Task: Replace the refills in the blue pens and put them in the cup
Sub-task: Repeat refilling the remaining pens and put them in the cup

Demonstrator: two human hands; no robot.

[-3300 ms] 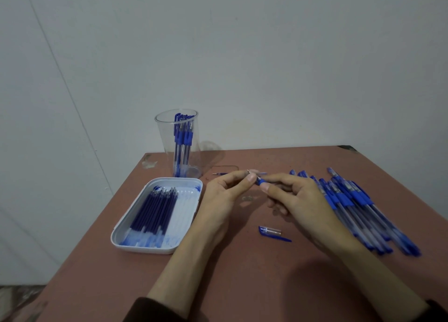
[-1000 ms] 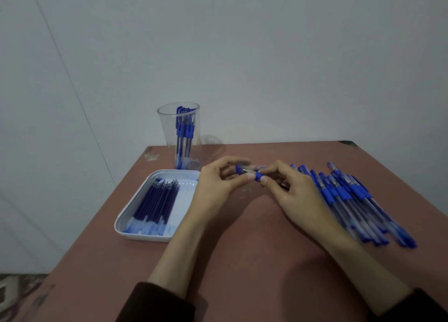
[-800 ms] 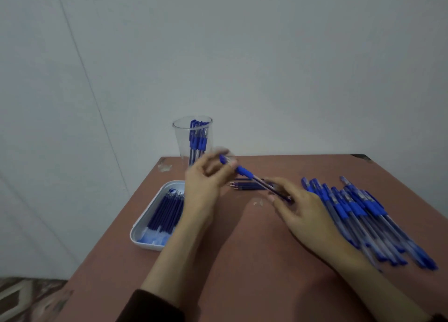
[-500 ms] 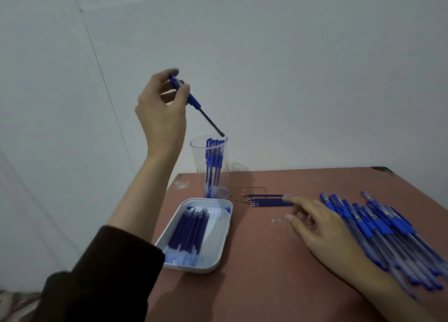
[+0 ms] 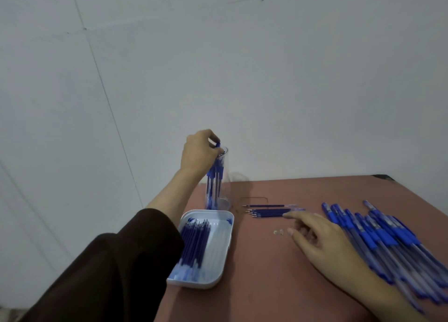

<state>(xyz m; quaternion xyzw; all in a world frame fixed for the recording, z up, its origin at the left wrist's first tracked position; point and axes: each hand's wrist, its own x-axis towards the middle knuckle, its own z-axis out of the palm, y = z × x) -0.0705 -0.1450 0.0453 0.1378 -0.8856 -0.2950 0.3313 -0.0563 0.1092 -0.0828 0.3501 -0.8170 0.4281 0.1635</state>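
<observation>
My left hand [image 5: 199,153] is over the rim of the clear cup [image 5: 224,188] at the table's back left and pinches the top of a blue pen [image 5: 217,145] that stands mostly inside the cup among several other blue pens. My right hand [image 5: 320,239] rests on the brown table [image 5: 278,273] with relaxed fingers, holding nothing, its fingertips near a few used refills [image 5: 266,211]. A heap of blue pens [image 5: 388,239] lies just right of that hand. A white tray [image 5: 218,256] holds several dark blue refills [image 5: 195,245].
Small clear bits [image 5: 278,232] lie on the table by my right fingertips. A thin wire loop [image 5: 253,197] lies behind the used refills. A grey wall rises right behind the table; the table's left edge runs beside the tray.
My left hand carried the assembled pen up from the table's middle and lowered it into the cup. My right hand let go of the pen and settled on the table.
</observation>
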